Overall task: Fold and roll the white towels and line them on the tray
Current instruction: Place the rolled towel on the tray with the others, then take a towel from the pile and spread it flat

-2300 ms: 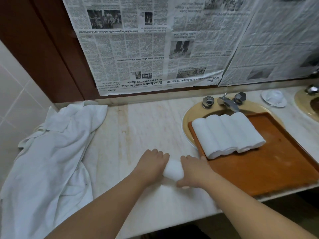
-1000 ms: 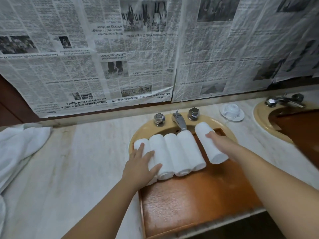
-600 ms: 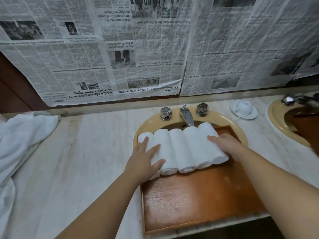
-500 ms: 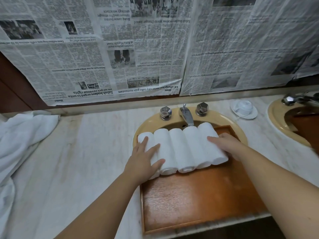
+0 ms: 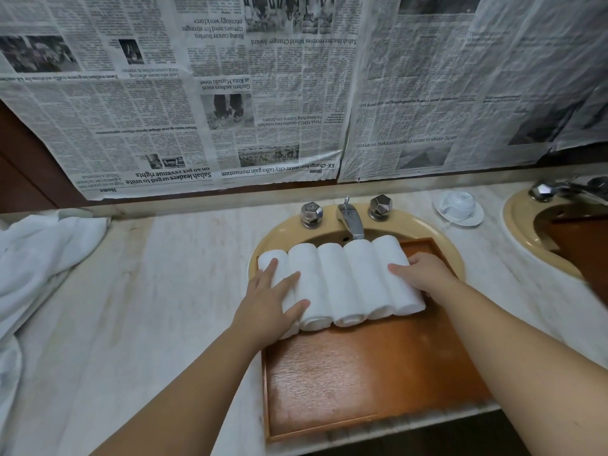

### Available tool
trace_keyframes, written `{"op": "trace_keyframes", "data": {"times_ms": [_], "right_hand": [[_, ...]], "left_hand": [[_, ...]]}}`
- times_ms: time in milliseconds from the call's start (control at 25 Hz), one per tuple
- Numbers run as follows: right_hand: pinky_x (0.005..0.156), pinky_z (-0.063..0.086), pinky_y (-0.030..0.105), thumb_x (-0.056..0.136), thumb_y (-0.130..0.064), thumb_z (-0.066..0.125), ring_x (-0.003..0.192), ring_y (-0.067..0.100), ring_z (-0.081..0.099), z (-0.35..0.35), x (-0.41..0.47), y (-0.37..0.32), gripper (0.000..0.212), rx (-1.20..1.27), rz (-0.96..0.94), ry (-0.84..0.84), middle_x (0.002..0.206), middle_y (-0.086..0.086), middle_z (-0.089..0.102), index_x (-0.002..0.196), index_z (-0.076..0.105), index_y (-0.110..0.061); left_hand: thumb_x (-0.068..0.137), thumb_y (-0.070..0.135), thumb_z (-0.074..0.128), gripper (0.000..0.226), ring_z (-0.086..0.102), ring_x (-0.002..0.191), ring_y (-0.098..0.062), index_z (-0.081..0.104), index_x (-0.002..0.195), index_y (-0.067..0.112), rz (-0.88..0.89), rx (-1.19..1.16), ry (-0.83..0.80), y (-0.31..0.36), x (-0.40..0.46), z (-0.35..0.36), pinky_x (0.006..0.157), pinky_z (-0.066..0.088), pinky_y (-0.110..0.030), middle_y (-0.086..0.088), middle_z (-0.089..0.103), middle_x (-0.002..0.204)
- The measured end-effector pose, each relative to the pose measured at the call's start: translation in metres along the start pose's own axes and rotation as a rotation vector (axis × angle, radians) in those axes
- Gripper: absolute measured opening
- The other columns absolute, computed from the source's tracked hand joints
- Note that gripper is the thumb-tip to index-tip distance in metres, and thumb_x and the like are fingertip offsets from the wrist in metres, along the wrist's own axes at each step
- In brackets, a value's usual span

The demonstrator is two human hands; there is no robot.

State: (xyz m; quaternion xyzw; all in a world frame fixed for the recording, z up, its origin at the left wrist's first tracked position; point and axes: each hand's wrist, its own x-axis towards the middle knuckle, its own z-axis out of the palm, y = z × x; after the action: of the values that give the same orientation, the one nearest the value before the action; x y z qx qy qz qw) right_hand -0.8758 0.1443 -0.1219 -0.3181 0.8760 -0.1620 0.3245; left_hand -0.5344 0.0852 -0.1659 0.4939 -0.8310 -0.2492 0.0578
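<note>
Several rolled white towels lie side by side in a row at the far end of the brown wooden tray, which sits over a yellow sink. My left hand presses flat, fingers spread, on the leftmost roll and the one beside it. My right hand rests with straight fingers on the rightmost roll, holding the row together from that side.
A heap of loose white towels lies at the counter's left end. Faucet and two knobs stand just behind the rolls. A white cup on a saucer and a second sink are at the right. Newspaper covers the wall.
The right hand carried a fresh roll from the counter to the tray, set it at the row's right end and pushed it against the others. Both hands now hold still on the row.
</note>
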Motion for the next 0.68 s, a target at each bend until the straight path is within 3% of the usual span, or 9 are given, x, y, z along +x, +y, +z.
{"op": "trace_keyframes", "data": {"times_ms": [120, 240, 320, 400, 560, 680], "right_hand": [[0.091, 0.054, 0.047, 0.088, -0.063, 0.063, 0.105, 0.031, 0.063, 0.009, -0.008, -0.012, 0.075, -0.109, 0.066, 0.059, 0.125, 0.011, 0.063, 0.139, 0.050, -0.008], [0.109, 0.038, 0.057, 0.091, -0.075, 0.040, 0.128, 0.041, 0.050, 0.035, -0.032, -0.041, 0.083, -0.276, 0.078, 0.173, 0.144, 0.017, 0.050, 0.152, 0.034, -0.019], [0.118, 0.020, 0.065, 0.094, -0.076, 0.032, 0.145, 0.042, 0.032, 0.060, -0.057, -0.067, 0.085, -0.336, -0.065, 0.230, 0.159, 0.018, 0.034, 0.160, 0.023, -0.024], [0.120, 0.013, 0.064, 0.096, -0.073, 0.034, 0.154, 0.036, 0.020, 0.089, -0.084, -0.094, 0.082, -0.332, -0.270, 0.212, 0.167, 0.012, 0.022, 0.161, 0.022, -0.025], [0.118, 0.031, 0.051, 0.099, -0.064, 0.043, 0.147, 0.027, 0.033, 0.145, -0.130, -0.147, 0.070, -0.265, -0.633, 0.088, 0.163, 0.003, 0.032, 0.156, 0.030, -0.026], [0.116, 0.035, 0.044, 0.100, -0.060, 0.049, 0.145, 0.020, 0.037, 0.193, -0.166, -0.202, 0.066, -0.220, -0.804, -0.066, 0.161, -0.004, 0.034, 0.157, 0.031, -0.030]], "left_hand": [[0.091, 0.077, 0.050, 0.072, 0.003, 0.158, -0.023, 0.032, 0.156, 0.052, -0.010, -0.048, -0.015, 0.000, 0.001, -0.002, 0.125, 0.025, -0.047, 0.012, -0.003, 0.173], [0.087, 0.076, 0.058, 0.071, 0.006, 0.159, -0.019, 0.042, 0.152, 0.052, -0.015, -0.188, -0.017, -0.001, 0.000, -0.006, 0.127, 0.022, -0.045, 0.010, 0.002, 0.173], [0.086, 0.074, 0.062, 0.070, 0.012, 0.158, -0.013, 0.044, 0.150, 0.052, -0.021, -0.326, 0.011, -0.004, -0.007, -0.011, 0.126, 0.022, -0.041, 0.010, 0.010, 0.173], [0.091, 0.068, 0.063, 0.066, 0.021, 0.156, -0.009, 0.044, 0.151, 0.049, -0.023, -0.405, 0.064, -0.012, -0.020, -0.021, 0.125, 0.025, -0.035, 0.010, 0.022, 0.170], [0.097, 0.056, 0.063, 0.052, 0.041, 0.140, 0.003, 0.051, 0.146, 0.046, -0.080, -0.482, 0.269, -0.048, -0.065, -0.054, 0.117, 0.036, -0.028, 0.021, 0.047, 0.151], [0.098, 0.054, 0.062, 0.045, 0.050, 0.125, 0.006, 0.054, 0.141, 0.047, -0.230, -0.509, 0.460, -0.102, -0.118, -0.095, 0.108, 0.046, -0.028, 0.030, 0.053, 0.137]]}}
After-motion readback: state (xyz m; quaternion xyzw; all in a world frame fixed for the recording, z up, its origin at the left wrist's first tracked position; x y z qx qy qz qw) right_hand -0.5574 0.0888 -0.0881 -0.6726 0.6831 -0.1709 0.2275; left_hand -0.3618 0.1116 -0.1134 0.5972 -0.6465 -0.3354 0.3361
